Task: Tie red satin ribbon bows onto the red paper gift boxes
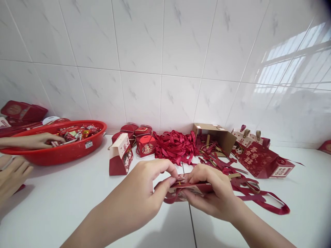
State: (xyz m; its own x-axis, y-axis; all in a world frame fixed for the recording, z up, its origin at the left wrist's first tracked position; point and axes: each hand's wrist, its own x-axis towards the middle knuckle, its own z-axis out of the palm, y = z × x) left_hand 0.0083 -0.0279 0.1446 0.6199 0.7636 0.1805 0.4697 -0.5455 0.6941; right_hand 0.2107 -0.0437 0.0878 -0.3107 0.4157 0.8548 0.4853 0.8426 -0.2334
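Between my two hands is a red and cream printed gift box (198,188), held above the white table, with a red strap curving below its left end. My left hand (157,187) pinches the box's left end with thumb and forefinger. Wrapped around the right part is my right hand (210,189), fingers on top and thumb underneath. A heap of dark red ribbons (176,144) lies just beyond my hands. To the left of it stands a small peaked gift box (121,155) with a cream top. My fingers partly hide the held box.
At left, a co-worker's hand (53,138) reaches into a red basin (64,153) of wrapped sweets; another hand (14,177) is nearer. Several small red boxes (146,144) stand by the wall. Beyond loose straps (219,162) lies an open cardboard box (224,137); printed gift bags (254,155) are at right.
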